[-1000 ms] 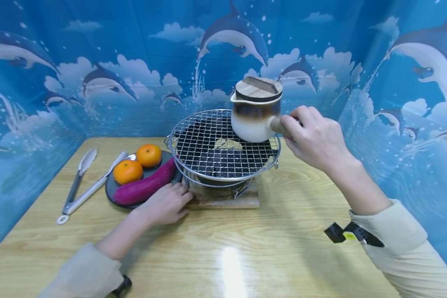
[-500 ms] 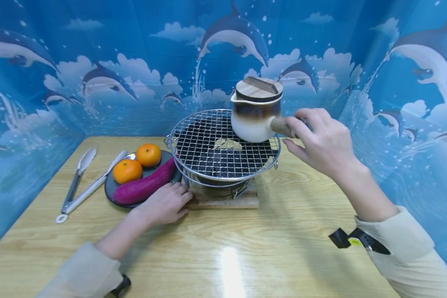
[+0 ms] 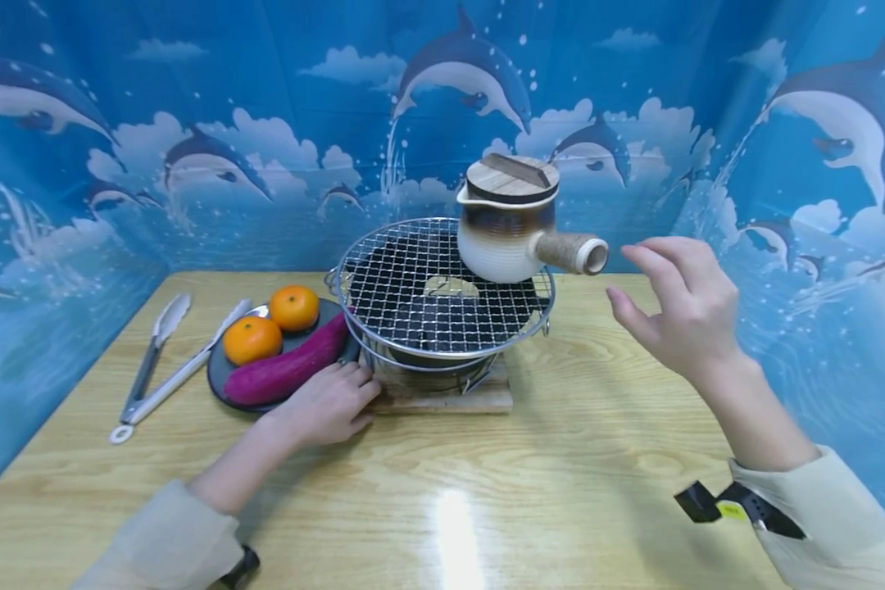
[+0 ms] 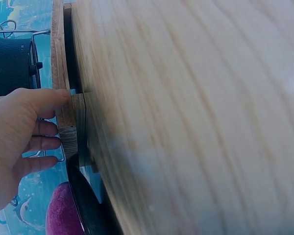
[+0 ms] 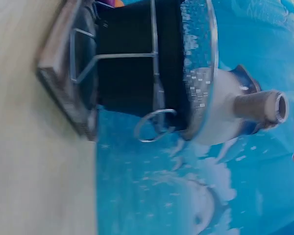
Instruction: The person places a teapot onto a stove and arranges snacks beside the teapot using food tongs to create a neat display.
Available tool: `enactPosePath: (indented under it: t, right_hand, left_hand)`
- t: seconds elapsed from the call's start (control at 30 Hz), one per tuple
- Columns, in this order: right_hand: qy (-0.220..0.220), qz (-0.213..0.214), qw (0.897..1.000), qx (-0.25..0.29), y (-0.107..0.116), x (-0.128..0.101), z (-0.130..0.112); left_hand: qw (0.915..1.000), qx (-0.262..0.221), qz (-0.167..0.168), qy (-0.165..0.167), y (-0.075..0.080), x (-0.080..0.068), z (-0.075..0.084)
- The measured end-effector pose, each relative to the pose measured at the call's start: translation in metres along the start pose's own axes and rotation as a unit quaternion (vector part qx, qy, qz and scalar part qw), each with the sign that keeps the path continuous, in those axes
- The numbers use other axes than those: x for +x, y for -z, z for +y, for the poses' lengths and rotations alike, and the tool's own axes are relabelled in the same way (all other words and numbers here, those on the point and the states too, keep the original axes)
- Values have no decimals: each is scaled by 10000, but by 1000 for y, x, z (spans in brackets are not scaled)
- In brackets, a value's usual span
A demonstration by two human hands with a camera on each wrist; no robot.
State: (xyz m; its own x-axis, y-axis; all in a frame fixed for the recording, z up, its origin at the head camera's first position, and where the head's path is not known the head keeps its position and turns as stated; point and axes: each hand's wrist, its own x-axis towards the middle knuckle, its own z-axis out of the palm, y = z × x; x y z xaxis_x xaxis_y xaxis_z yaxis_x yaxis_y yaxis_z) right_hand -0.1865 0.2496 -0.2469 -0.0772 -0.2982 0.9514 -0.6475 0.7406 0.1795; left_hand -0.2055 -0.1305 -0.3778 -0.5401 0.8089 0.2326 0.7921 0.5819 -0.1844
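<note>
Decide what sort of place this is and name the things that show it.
Probably a staged tabletop set for cooking, not a real kitchen: a light wooden table walled by blue dolphin-print backdrop sheets, with a round wire-mesh grill stove carrying a brown-and-white ceramic side-handled pot.

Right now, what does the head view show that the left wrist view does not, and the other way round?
Only the head view shows the ceramic pot on the grill mesh, two oranges, tongs and the open right hand apart from the pot's handle. Only the left wrist view shows the fingertips touching the wooden board's edge up close. Both show the left hand, the purple sweet potato and the wooden table.
</note>
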Motion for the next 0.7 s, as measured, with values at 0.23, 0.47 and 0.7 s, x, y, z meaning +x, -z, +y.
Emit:
enactPosePath:
  t: [0.23, 0.47, 0.7]
  right_hand:
    - [412, 254, 9980, 413, -5, -27, -6]
    - [1110, -839, 9855, 968, -16, -53, -14]
    - [1422, -1368, 9723, 1257, -29, -70, -24]
  left_hand:
    - [10000, 57, -16, 26, 1, -1, 0]
    - [10000, 82, 14, -48, 4, -3, 0]
    - [9998, -167, -24, 63, 9, -5, -1]
